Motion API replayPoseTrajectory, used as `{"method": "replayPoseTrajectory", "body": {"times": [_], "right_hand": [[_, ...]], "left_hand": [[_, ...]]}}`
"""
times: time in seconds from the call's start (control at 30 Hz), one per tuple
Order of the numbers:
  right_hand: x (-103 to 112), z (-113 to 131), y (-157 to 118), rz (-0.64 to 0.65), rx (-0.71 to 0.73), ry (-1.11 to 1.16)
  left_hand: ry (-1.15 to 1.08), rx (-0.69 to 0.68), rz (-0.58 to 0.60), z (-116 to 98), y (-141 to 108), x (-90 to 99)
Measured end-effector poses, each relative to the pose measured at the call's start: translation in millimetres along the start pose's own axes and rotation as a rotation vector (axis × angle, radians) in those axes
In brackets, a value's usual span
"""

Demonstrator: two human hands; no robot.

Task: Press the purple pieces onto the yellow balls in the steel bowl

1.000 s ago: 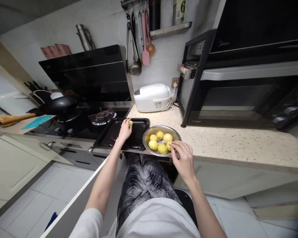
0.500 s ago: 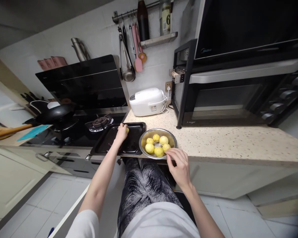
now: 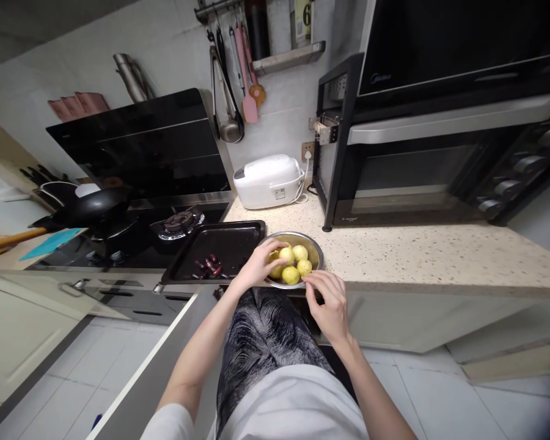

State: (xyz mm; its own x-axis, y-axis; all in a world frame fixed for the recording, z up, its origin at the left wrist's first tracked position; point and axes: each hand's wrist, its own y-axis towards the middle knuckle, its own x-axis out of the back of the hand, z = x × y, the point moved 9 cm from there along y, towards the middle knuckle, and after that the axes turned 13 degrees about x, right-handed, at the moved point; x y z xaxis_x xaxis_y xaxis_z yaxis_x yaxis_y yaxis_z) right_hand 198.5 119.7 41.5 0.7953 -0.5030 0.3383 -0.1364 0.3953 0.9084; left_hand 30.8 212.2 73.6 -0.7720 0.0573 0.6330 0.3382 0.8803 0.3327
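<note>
– Holding what in the left grip (image 3: 259, 266)?
– Closed around a yellow fruit (image 3: 286, 255), at the left side of the metal bowl (image 3: 313, 249).
– Pointing where?
– Too round to show a long axis.
– With the right grip (image 3: 329, 298)?
– Curled narrow at the bowl's near right rim; cannot tell whether pinching.
– Farther out?
– Leftward, to a black tray (image 3: 229, 241) with dark red pieces (image 3: 212, 267); far, to a white appliance (image 3: 266, 181) on the desk (image 3: 417, 256).

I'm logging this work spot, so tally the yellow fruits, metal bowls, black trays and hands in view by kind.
Metal bowl: 1
Black tray: 1
Hands, left hand and right hand: 2
Yellow fruits: at least 5; the left hand hides part of the group
Total: at least 9
</note>
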Motion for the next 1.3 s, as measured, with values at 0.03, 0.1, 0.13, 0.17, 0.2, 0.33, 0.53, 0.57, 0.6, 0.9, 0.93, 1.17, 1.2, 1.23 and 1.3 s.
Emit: {"method": "replayPoseTrajectory", "body": {"times": [0.03,0.1,0.13,0.17,0.2,0.33,0.53,0.57,0.6,0.9,0.93,1.17,1.2,1.23,1.3], "right_hand": [[0.5,0.4,-0.1,0.0,0.0,0.001],[0.9,0.3,-0.6,0.003,-0.009,0.005],[0.8,-0.1,-0.9,0.005,-0.015,0.007],[0.5,-0.5,-1.2,0.007,-0.021,0.01],[0.3,-0.7,-1.3,0.007,-0.024,0.012],[0.2,1.0,-1.3,-0.011,-0.011,0.013],[-0.6,1.3,-2.9,-0.019,0.0,0.015],[-0.5,1.6,-3.2,-0.023,0.009,0.013],[-0.5,1.9,-3.5,-0.027,0.02,0.012],[-3.0,1.0,-5.5,-0.018,0.042,0.007],[-3.1,0.6,-5.9,-0.016,0.043,0.006],[-2.9,-1.6,-9.0,-0.008,0.057,0.003],[-2.8,-1.5,-9.2,-0.009,0.059,0.004],[-2.7,-1.3,-9.5,-0.01,0.061,0.003],[-2.4,-1.1,-9.8,-0.013,0.064,-0.001]], "left_hand": [[0.022,-0.001,-0.007,-0.1,0.3,-4.5],[0.048,0.007,-0.026,4.6,1.6,-9.7],[0.055,0.015,-0.031,7.9,2.1,-11.2],[0.062,0.024,-0.035,10.9,2.5,-12.0],[0.07,0.034,-0.039,13.2,2.4,-12.5],[0.085,0.031,-0.066,10.2,-1.4,-11.0],[0.138,-0.008,-0.089,4.9,-7.1,-14.8],[0.15,-0.006,-0.089,6.4,-7.4,-15.9],[0.159,-0.005,-0.088,8.0,-7.5,-17.0],[0.205,-0.038,-0.094,5.9,-8.4,-22.5],[0.201,-0.042,-0.1,4.0,-9.5,-22.0],[0.077,-0.028,-0.268,-10.7,-43.8,2.4],[0.063,-0.008,-0.321,-10.0,-53.0,9.3],[0.056,0.021,-0.379,-7.7,-63.3,16.7],[0.071,0.092,-0.495,1.0,-85.5,31.6]]}}
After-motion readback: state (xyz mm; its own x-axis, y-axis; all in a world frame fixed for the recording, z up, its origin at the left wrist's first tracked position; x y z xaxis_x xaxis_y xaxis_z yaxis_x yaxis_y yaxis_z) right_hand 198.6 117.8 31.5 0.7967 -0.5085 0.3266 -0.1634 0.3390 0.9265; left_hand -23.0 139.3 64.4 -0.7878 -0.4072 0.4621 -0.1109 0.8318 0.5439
